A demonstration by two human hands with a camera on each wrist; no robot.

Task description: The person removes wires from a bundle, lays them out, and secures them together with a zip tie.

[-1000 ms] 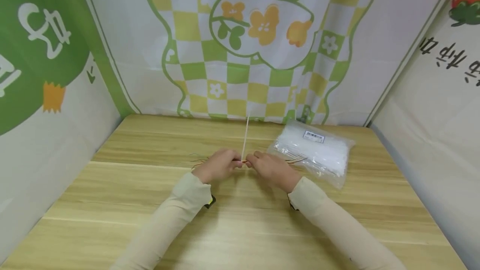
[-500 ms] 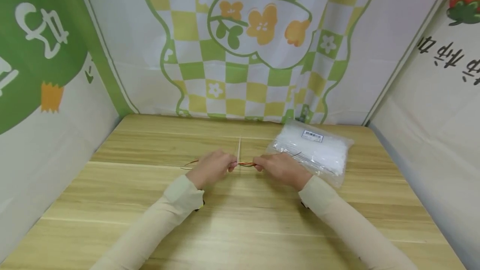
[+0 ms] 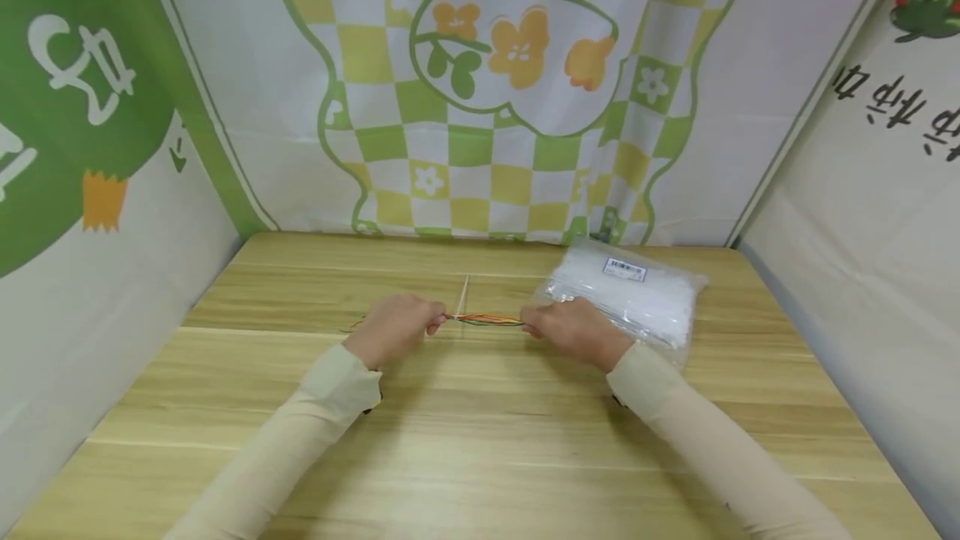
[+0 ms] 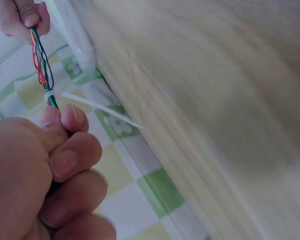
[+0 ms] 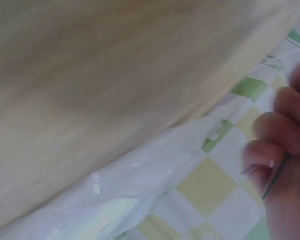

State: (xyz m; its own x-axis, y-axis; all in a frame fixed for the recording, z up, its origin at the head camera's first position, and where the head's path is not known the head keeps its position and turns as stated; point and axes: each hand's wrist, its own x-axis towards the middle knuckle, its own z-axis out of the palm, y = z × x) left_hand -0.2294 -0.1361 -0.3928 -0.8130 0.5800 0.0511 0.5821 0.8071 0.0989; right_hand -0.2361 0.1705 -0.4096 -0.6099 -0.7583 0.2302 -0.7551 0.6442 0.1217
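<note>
Between the two hands runs a bundle of thin coloured wires (image 3: pixel 491 320), red, orange, yellow and green, held above the table. My left hand (image 3: pixel 397 325) grips one end with curled fingers, and loose wire ends poke out past it. At its fingertips a white cable tie (image 4: pixel 102 108) loops round the bundle, its straight tail sticking out towards the back wall. My right hand (image 3: pixel 577 330) pinches the bundle's other end, overlapping the front of a plastic bag in the head view. In the right wrist view, dark wire ends (image 5: pixel 276 176) come out of the curled right fingers.
A clear plastic bag (image 3: pixel 637 294) full of white cable ties, with a barcode label (image 3: pixel 626 269), lies at the back right of the wooden table (image 3: pixel 480 457). Patterned cloth (image 3: pixel 465 148) hangs along the back, with printed cloth walls on both sides.
My hands have drawn apart, the left going left and the right going right. A longer stretch of wires shows between them. The cable tie has shifted left, staying beside my left fingertips.
</note>
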